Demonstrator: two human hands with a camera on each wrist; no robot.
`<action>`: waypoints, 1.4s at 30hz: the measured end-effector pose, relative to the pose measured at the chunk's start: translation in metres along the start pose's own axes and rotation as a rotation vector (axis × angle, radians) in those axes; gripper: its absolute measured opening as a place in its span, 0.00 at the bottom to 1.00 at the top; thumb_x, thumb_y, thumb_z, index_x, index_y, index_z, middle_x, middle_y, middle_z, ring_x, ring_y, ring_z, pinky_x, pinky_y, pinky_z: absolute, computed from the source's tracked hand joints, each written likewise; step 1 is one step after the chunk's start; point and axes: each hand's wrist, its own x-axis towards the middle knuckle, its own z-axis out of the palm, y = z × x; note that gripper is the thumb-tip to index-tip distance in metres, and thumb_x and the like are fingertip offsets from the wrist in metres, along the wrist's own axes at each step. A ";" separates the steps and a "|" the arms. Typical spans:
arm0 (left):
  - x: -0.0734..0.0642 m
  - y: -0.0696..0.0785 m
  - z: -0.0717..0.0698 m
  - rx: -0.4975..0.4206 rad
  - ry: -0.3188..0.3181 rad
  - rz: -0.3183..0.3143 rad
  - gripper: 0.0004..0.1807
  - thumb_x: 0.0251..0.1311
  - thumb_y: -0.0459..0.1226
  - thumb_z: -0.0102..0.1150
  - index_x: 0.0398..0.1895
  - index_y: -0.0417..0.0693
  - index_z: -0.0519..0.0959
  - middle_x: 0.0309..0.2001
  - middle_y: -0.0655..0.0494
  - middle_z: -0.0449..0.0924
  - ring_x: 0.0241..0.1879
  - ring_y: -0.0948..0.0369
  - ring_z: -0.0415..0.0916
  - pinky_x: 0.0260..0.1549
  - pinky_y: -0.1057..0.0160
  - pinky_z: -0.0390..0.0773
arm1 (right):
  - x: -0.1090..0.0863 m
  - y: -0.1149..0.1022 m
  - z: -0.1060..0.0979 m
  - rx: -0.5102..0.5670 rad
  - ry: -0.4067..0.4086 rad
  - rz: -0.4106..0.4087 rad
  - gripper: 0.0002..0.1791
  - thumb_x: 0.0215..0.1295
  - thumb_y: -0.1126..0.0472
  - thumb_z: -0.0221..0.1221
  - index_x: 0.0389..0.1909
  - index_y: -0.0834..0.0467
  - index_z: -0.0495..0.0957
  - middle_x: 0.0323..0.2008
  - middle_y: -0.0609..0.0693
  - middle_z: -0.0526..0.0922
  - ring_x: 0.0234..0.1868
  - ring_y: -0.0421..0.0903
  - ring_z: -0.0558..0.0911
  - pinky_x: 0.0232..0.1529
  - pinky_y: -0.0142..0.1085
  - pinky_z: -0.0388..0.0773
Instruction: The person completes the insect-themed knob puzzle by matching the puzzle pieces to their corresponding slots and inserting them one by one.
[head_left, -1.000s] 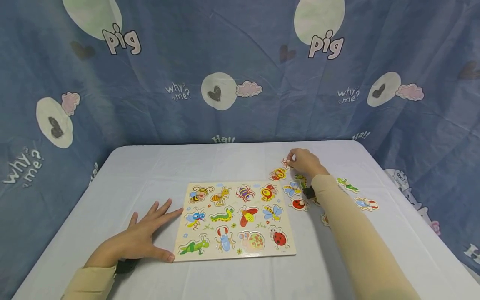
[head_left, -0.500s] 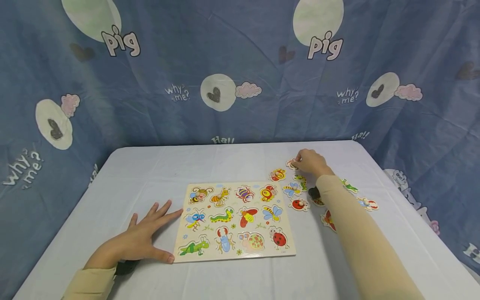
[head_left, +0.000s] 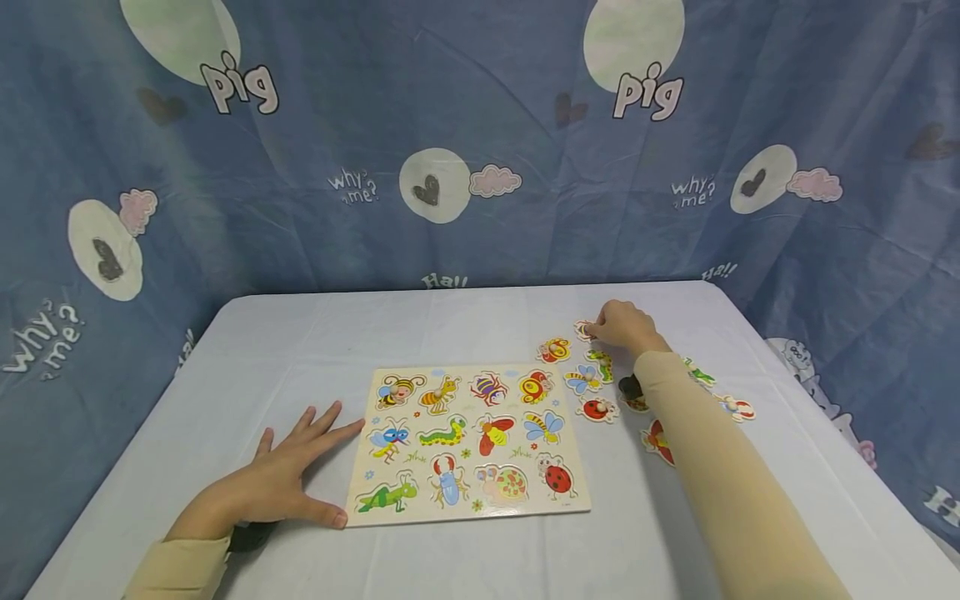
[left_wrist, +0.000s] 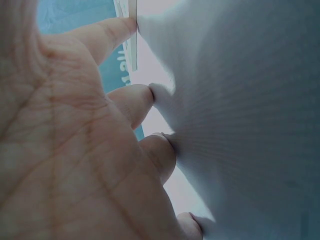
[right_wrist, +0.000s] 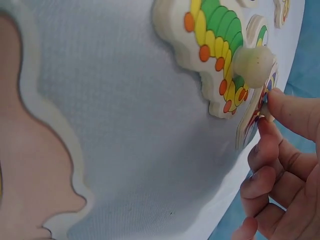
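A wooden insect puzzle board [head_left: 467, 446] lies flat on the white table, pictures facing up. My left hand [head_left: 273, 483] is spread on the table, its index finger and thumb tips right at the board's left edge. In the left wrist view, the fingers [left_wrist: 157, 157] press down on the cloth. Beyond the board's far right corner, my right hand [head_left: 626, 325] pinches the small knob of a spider puzzle piece [head_left: 582, 331]. The right wrist view has thumb and index finger on that knob, with the piece [right_wrist: 247, 122] close to the cloth beside a caterpillar piece [right_wrist: 217, 42].
Loose knobbed pieces lie right of the board: a red-and-yellow butterfly [head_left: 553, 350], a dragonfly [head_left: 582, 380], a ladybird [head_left: 597, 409] and several others. The right sleeve [head_left: 727, 467] partly covers a red-winged piece [head_left: 657, 440] and a stag beetle [head_left: 738, 407]. A blue printed curtain [head_left: 450, 250] hangs behind.
The right hand has shifted a little to the right with the spider piece, then stayed nearly still, uncovering more of the caterpillar and red-winged pieces. The left hand has not moved.
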 end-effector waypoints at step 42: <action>0.000 0.000 -0.002 -0.005 -0.008 -0.005 0.70 0.28 0.63 0.89 0.83 0.70 0.64 0.88 0.39 0.43 0.85 0.26 0.30 0.65 0.10 0.23 | 0.000 0.013 -0.002 0.088 -0.024 -0.096 0.11 0.80 0.55 0.61 0.50 0.58 0.82 0.36 0.53 0.82 0.37 0.48 0.77 0.38 0.39 0.72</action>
